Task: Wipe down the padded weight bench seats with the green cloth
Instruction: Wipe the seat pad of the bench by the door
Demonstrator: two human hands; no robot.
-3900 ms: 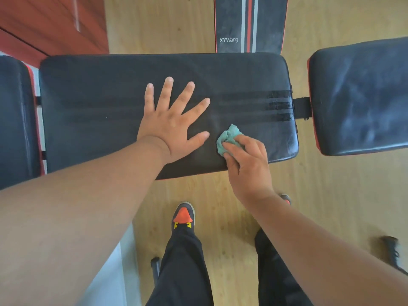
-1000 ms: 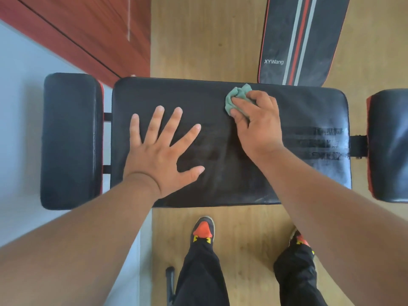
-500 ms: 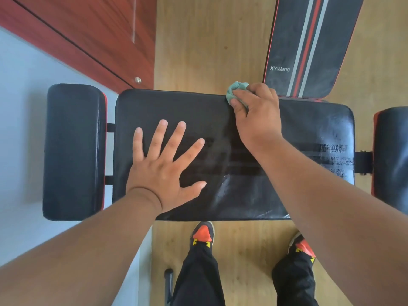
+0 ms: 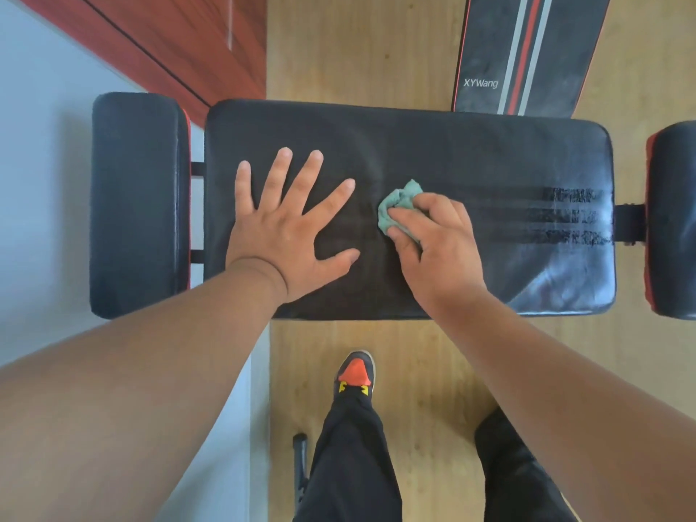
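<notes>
A long black padded bench seat (image 4: 470, 156) lies across the view, with faded stripes near its right end. My left hand (image 4: 290, 231) rests flat on its left part, fingers spread, holding nothing. My right hand (image 4: 437, 243) presses a bunched green cloth (image 4: 399, 205) onto the middle of the pad, fingers closed over it. A smaller black pad (image 4: 135, 205) sits at the left end. Another black pad (image 4: 674, 220) with red trim shows at the right edge.
A second black bench pad (image 4: 527, 50) with grey and red stripes and white lettering lies on the wooden floor beyond. Red wood panelling (image 4: 169, 39) and a grey wall (image 4: 37, 182) are at left. My legs and an orange-toed shoe (image 4: 354, 374) stand below the bench.
My right hand has drawn the green cloth from the far edge of the long pad back to its middle. The left hand has stayed flat on the pad.
</notes>
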